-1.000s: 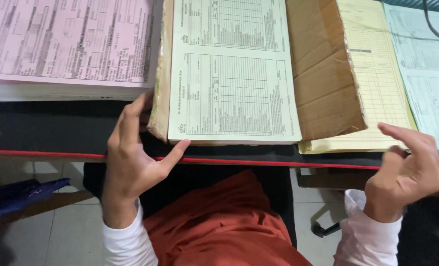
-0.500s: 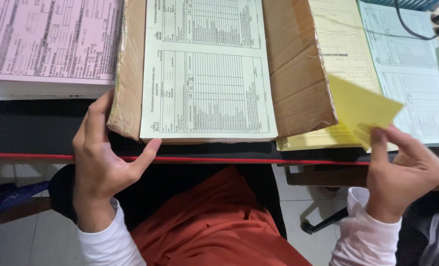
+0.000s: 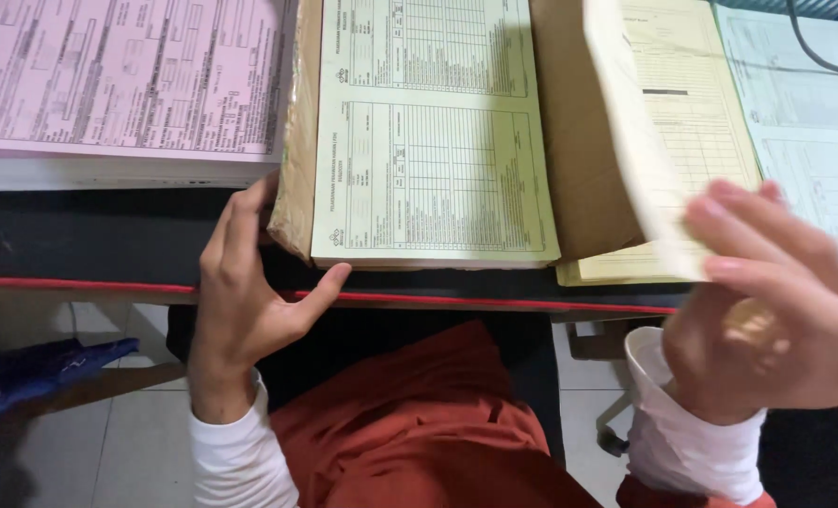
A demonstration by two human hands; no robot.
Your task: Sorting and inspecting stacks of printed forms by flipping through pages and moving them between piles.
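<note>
Fingers of left hand (image 3: 249,301): spread, not clasping anything; the fingertips (image 3: 249,193) press the brown-paper side of the stack of pale green printed forms (image 3: 433,169), the thumb touches its near bottom edge.
Fingers of right hand (image 3: 767,320): curled and pinching the lower edge of a single pale yellow paper sheet (image 3: 630,141), lifted and tilted above the table.
Green stack: lies on the black table with a red front edge (image 3: 108,240), in an opened brown paper wrapper (image 3: 579,160), straight ahead of the person.
Yellow stack of forms (image 3: 701,132): flat, just right of the wrapper, partly behind the raised sheet.
Pink printed forms stack (image 3: 118,85): far left on the table.
Light blue forms (image 3: 805,132): far right, a black cable (image 3: 814,52) crossing their top.
Below the table: orange-red cloth (image 3: 419,423) over the lap, white sleeves (image 3: 235,452) at both wrists.
</note>
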